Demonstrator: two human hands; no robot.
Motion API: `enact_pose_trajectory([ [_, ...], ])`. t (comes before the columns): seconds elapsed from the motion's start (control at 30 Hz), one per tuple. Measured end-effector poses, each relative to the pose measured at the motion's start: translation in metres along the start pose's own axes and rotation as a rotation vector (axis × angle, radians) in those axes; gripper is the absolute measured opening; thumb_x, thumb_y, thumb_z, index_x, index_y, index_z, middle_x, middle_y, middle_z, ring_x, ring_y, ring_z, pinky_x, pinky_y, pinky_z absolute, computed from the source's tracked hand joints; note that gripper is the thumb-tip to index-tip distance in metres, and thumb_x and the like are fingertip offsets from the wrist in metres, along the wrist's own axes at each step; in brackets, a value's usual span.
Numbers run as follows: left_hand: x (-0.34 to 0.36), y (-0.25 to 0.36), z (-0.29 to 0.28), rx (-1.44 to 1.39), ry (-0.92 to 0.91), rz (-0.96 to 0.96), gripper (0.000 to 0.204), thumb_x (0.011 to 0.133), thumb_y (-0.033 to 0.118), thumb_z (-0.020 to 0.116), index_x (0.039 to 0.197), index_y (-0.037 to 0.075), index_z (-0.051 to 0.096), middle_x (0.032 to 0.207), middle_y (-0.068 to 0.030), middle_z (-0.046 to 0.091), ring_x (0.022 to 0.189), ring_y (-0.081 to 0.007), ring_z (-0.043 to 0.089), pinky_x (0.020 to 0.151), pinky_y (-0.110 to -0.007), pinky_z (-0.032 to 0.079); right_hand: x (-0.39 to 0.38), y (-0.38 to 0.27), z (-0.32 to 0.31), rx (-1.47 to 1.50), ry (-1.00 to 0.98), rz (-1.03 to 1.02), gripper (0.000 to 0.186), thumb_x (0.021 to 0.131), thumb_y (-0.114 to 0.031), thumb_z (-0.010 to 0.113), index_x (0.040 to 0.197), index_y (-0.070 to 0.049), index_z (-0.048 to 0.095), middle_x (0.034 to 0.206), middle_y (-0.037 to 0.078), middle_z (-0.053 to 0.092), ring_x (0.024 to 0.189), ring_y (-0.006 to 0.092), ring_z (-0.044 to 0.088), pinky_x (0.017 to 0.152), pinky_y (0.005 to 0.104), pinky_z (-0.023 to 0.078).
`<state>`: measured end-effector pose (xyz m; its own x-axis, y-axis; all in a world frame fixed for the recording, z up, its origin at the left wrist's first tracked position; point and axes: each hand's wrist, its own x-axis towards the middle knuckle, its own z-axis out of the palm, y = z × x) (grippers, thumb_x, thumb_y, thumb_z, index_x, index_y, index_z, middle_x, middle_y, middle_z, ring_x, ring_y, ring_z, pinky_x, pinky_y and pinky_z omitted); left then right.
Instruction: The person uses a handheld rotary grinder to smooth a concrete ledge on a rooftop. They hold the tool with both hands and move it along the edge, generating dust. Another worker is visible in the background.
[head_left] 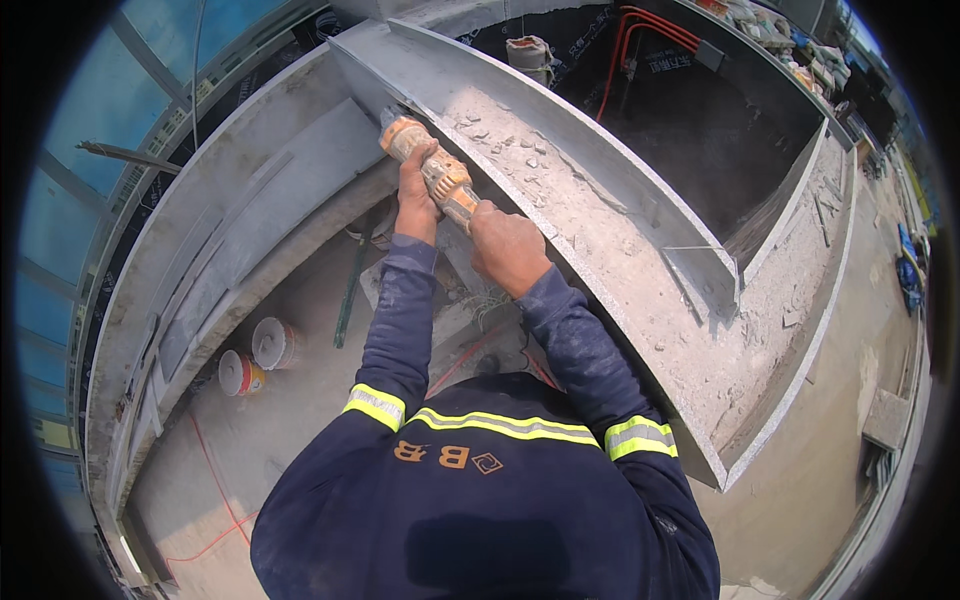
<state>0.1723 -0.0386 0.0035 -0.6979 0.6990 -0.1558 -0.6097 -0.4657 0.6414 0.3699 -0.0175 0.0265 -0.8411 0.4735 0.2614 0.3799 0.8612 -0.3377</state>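
My two hands hold a dusty orange power tool (448,180), which looks like an angle grinder. Near its head, my left hand (416,200) is closed round the front of the body, thumb on top. My right hand (508,248) wraps the rear end. The tool's head sits against or close by the inner edge of a pale stone-faced ledge (575,215); I cannot tell whether it touches. Any disc on it is too small to make out. Broken chips and dust lie on the ledge top beyond my hands.
Two paint buckets (275,343) stand on the floor at left. A red cable (212,475) runs across that floor. A curved low wall (245,215) with grey slabs lies further left. Beyond the ledge is a dark pit (690,130) with red conduits (640,28) and a white sack (530,58).
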Motion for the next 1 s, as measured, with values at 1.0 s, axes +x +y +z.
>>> enact_pose_trajectory([
  [1.0,-0.036,-0.01,0.013,-0.02,0.023,0.036,0.034,0.082,0.021,0.076,0.101,0.002,0.056,0.081,-0.0162,0.065,0.066,-0.0295,0.07,0.059,-0.041,0.062,-0.03,0.003,-0.023,-0.026,-0.013,-0.042,0.016,0.079,-0.006,0.063,0.09,0.003,0.057,0.074,0.023,0.07,0.068,0.0362,0.073,0.06,0.0439,0.059],
])
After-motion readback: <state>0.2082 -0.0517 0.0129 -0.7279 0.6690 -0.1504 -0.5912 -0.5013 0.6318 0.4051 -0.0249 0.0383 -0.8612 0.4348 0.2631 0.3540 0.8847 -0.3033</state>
